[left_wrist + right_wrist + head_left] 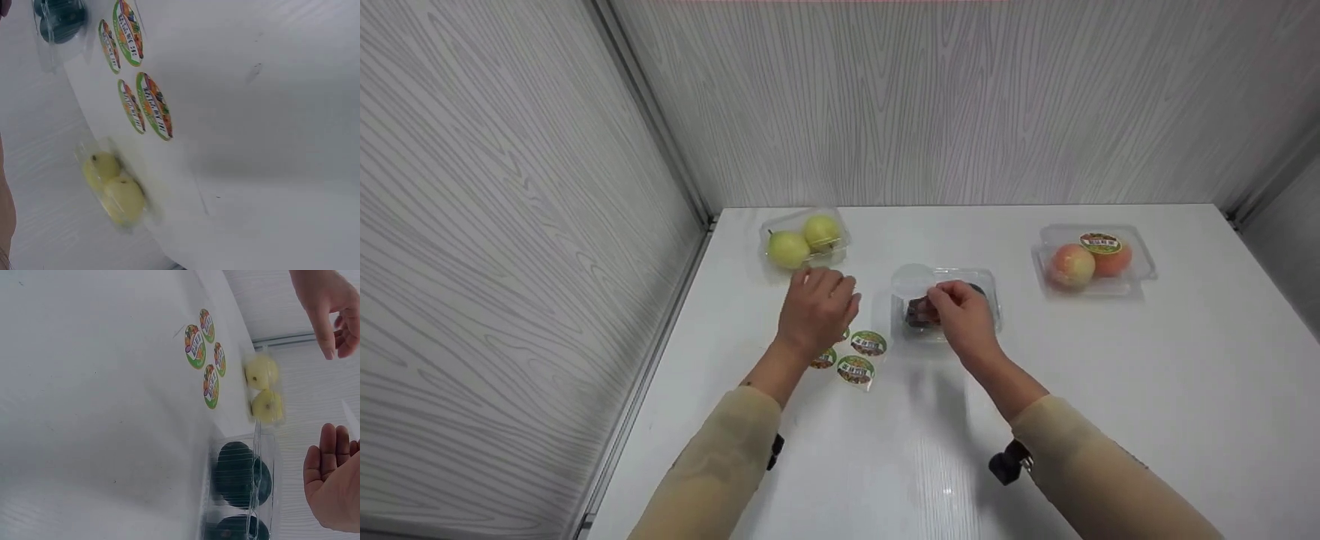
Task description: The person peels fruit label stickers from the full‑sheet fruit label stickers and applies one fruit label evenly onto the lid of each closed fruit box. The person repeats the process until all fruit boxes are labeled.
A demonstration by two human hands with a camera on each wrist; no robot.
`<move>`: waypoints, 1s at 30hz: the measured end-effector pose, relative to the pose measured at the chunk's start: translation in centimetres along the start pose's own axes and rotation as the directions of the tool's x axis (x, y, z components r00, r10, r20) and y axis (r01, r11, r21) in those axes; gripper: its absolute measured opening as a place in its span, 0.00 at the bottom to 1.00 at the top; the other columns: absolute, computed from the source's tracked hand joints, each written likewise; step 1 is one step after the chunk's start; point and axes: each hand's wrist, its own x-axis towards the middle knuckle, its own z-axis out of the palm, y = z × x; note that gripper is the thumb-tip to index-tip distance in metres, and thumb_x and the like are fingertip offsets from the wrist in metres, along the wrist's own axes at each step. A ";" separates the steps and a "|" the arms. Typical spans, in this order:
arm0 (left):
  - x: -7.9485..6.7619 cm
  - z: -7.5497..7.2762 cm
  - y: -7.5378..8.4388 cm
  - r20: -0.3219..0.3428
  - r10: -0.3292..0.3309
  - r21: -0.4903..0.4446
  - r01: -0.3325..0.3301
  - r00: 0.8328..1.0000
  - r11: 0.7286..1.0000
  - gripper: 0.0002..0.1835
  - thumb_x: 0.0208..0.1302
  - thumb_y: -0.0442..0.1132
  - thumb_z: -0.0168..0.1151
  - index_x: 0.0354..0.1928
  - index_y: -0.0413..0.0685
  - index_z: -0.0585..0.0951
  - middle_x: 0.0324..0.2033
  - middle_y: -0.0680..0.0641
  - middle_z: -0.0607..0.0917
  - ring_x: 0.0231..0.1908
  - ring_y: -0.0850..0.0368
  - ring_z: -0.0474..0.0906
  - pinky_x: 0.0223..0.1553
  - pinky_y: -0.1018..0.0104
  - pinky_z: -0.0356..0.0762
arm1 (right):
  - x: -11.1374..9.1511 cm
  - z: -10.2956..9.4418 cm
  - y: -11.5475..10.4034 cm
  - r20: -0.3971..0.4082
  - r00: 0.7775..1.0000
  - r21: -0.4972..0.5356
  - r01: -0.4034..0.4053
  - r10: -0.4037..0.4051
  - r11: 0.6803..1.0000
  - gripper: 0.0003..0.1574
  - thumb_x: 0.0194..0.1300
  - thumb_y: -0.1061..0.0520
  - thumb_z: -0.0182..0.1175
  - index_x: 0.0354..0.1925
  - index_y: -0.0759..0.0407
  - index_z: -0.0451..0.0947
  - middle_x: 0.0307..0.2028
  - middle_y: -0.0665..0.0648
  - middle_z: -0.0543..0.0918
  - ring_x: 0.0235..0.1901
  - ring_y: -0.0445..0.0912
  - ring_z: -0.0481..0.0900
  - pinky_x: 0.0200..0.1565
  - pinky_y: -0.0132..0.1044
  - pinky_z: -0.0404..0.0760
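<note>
My right hand [966, 319] pinches a thin, round, whitish see-through sticker [912, 278] between thumb and fingers. It hovers over a clear plastic fruit box [991, 315] whose dark round fruits [235, 472] show through the lid. In the right wrist view the sticker is a pale sliver [351, 418] above the fingers. My left hand [816, 309] is raised to the left with loosely bent fingers and nothing in them. Under it lie several oval-looking printed labels [856, 370] on a clear backing, partly hidden by that hand in the head view.
At the back left stands a clear box with two yellow-green pears [788, 250]. Toward the back right, another clear box [1140, 262] holds two reddish fruits [1072, 265] and bears a printed label [1100, 242] on its lid. Grey wood-grain panels [885, 105] border the white table [885, 465].
</note>
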 end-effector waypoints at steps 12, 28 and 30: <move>2.2 0.2 2.1 -0.045 0.341 0.095 -0.336 0.939 0.937 0.08 0.74 0.29 0.60 0.36 0.46 0.84 0.34 0.48 0.84 0.42 0.51 0.82 0.55 0.52 0.76 | -0.1 -0.5 0.0 0.044 0.999 0.039 0.001 -0.003 0.999 0.10 0.76 0.60 0.57 0.43 0.68 0.81 0.35 0.59 0.83 0.36 0.47 0.85 0.43 0.36 0.86; 2.6 0.5 2.7 -0.024 0.359 0.079 -0.356 0.933 0.931 0.11 0.76 0.29 0.58 0.34 0.47 0.83 0.32 0.49 0.85 0.41 0.51 0.82 0.54 0.53 0.76 | -0.2 -1.0 0.2 0.061 0.998 -0.002 0.031 -0.031 1.000 0.12 0.75 0.59 0.58 0.43 0.69 0.81 0.35 0.59 0.84 0.36 0.49 0.84 0.43 0.37 0.86; 2.6 0.5 2.7 -0.021 0.359 0.073 -0.356 0.933 0.931 0.11 0.76 0.29 0.57 0.34 0.47 0.83 0.32 0.49 0.85 0.41 0.51 0.82 0.54 0.53 0.76 | -0.2 -1.1 0.4 0.074 0.996 -0.020 0.053 -0.051 0.998 0.13 0.76 0.58 0.59 0.45 0.69 0.81 0.36 0.60 0.85 0.38 0.50 0.85 0.44 0.37 0.86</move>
